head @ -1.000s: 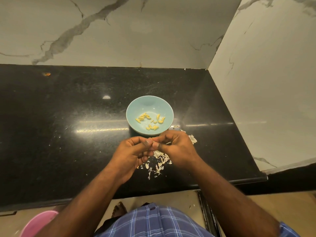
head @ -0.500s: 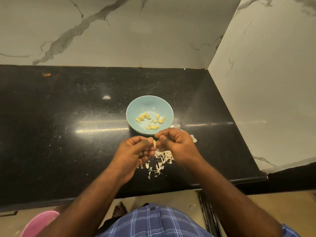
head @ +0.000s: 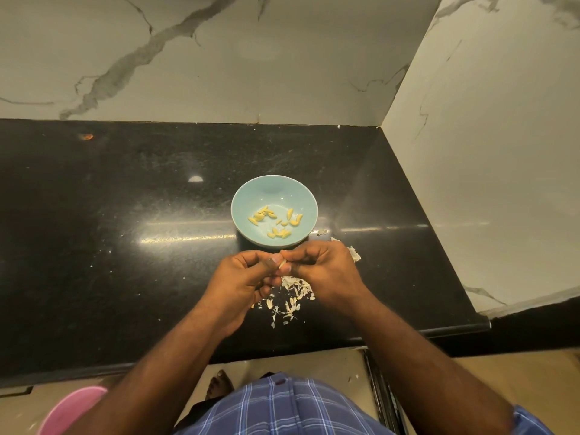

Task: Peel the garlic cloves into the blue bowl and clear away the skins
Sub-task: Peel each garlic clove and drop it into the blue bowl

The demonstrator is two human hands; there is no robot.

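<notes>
both hands [head: 284, 267] pinching garlic clove [head: 283, 263], seemingly

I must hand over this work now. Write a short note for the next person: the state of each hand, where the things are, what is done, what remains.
Left hand: pinches a garlic clove at its fingertips.
Right hand: fingers curled at the same clove, peeling it.
Blue bowl: on the black counter, just beyond the hands, with several peeled cloves inside.
Skins: loose pile on the counter under the hands, a few more right of the bowl.
Done: several cloves peeled.
Left: finish this clove, drop it in the bowl, clear the skins.
</notes>
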